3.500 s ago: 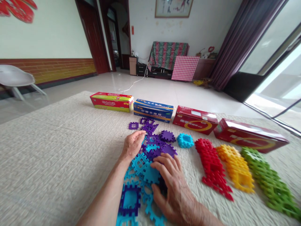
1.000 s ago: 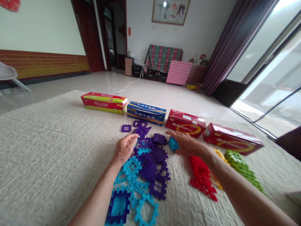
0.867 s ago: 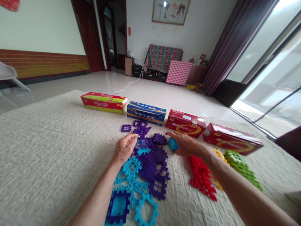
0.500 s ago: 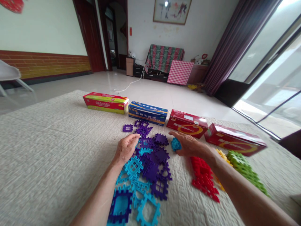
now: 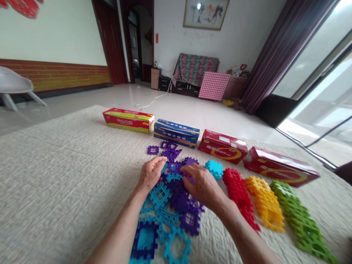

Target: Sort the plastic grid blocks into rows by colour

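My left hand (image 5: 152, 173) hovers at the left edge of a mixed pile, its fingers pressed together; what they hold, if anything, is hidden. Over the pile's right side is my right hand (image 5: 202, 183), thumb and fingers apart above the purple interlocking plastic tiles (image 5: 180, 201). Light blue tiles, some with window cut-outs (image 5: 160, 195), lie among the purple ones and nearer to me. Beyond my right hand, a light blue tile (image 5: 214, 169) rests apart from the pile, beside the row of red tiles (image 5: 238, 192).
Yellow tiles (image 5: 265, 203) and green tiles (image 5: 302, 220) form rows at the right. Behind stand a red-and-yellow box (image 5: 128, 121), a blue box (image 5: 176, 133) and two red boxes (image 5: 222, 146). Everything lies on a beige quilted cover (image 5: 68, 176).
My right hand has moved left from the separate light blue tile to the purple tiles, leaving that tile lying on the cover. My left hand keeps its place by the pile.
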`<state>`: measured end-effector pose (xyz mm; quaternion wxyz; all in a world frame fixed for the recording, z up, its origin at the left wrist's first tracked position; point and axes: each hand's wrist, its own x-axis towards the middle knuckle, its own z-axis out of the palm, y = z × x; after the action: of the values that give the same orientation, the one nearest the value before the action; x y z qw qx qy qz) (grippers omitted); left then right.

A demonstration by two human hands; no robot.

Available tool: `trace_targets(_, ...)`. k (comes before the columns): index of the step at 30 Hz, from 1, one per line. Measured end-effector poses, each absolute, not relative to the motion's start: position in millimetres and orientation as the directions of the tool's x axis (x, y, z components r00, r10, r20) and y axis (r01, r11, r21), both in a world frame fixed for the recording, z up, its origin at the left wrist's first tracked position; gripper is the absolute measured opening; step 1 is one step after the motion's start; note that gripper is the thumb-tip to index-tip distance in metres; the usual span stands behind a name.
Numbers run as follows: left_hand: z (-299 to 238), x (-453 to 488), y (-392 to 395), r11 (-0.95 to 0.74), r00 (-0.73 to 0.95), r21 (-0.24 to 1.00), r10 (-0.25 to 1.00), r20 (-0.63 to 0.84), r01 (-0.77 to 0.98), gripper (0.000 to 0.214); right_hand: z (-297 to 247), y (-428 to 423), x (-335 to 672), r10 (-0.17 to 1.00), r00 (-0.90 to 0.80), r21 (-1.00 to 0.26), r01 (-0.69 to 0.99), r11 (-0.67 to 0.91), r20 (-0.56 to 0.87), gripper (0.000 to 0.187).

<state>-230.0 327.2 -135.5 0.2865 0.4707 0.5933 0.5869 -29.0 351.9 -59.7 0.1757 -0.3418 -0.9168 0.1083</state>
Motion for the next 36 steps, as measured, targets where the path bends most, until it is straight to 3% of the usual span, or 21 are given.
trace_targets(5,-134.4,-228.3,326.9,-0.143,-0.392,0.966,0.893,0.219,0.214,0.033,-71.8,347.8,-45.4,0.774,-0.614,-0.222,0.742,0.633,0.156,0.022)
trace_targets(15,-134.0,-227.7,327.6,-0.141,-0.393,0.967,0.894,0.216,0.211,0.033,-71.8,365.3,-52.8,0.775,-0.63,-0.298,0.734,0.611,0.037,0.016)
trace_targets(28,-131.2,-226.8,326.4,-0.138,-0.399,0.961,0.889,0.227,0.241,0.032,-71.2,366.5,-49.8,0.721,-0.688,-0.386,0.645,0.659,0.081,0.028)
trace_targets(36,-135.6,-228.6,327.9,-0.142,-0.392,0.945,0.884,0.255,0.295,0.031,-74.5,365.2,-58.6,0.746,-0.66,-0.366,0.676,0.64,0.085,0.018)
